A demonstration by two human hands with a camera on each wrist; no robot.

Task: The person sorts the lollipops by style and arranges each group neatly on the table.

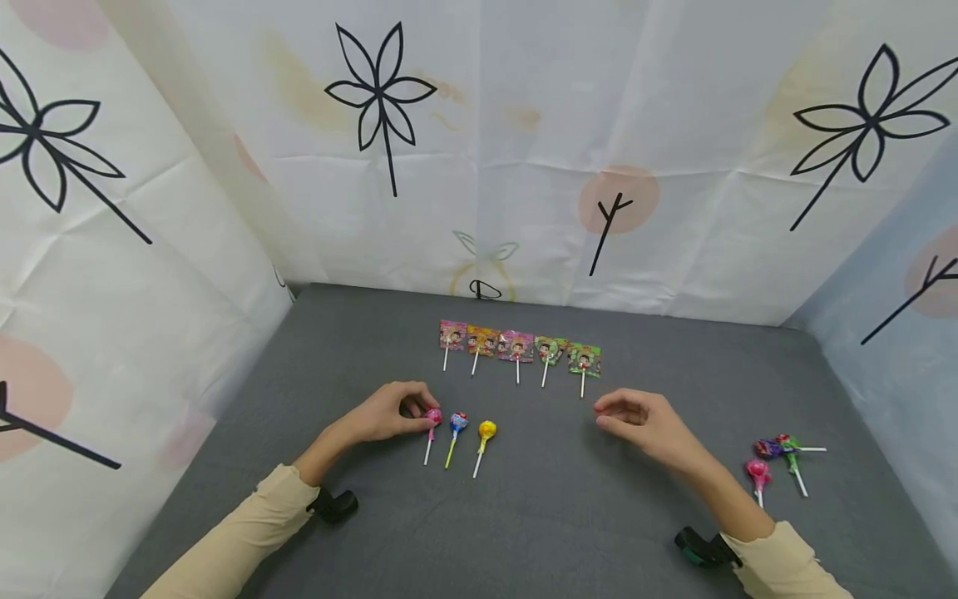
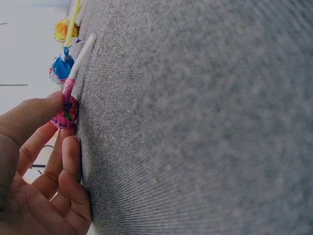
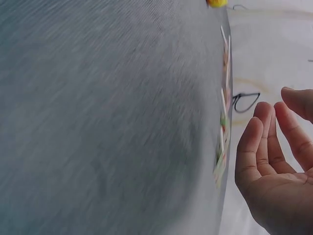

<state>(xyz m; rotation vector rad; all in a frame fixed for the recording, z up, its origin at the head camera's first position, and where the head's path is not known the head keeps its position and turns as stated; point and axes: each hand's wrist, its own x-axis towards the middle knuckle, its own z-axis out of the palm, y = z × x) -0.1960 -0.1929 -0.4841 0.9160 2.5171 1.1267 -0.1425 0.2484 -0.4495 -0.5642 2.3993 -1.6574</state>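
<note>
My left hand (image 1: 392,410) pinches the wrapped head of a pink lollipop (image 1: 433,415) between thumb and fingers, its white stick pointing toward me on the table. In the left wrist view the thumb (image 2: 36,115) presses on the pink wrapper near the stick. Just right of it lie a blue lollipop (image 1: 459,422) with a yellow stick and a yellow lollipop (image 1: 487,430) with a white stick. My right hand (image 1: 647,423) hovers over the cloth with nothing in it, fingers loosely bent, nearest the green flat-packed lollipop (image 1: 584,359).
Several flat-packed lollipops (image 1: 516,345) line up toward the back of the grey table (image 1: 539,524). At the right lie a purple lollipop (image 1: 767,449), a green one (image 1: 791,447) and a pink one (image 1: 758,470). Patterned fabric (image 1: 516,125) hangs behind.
</note>
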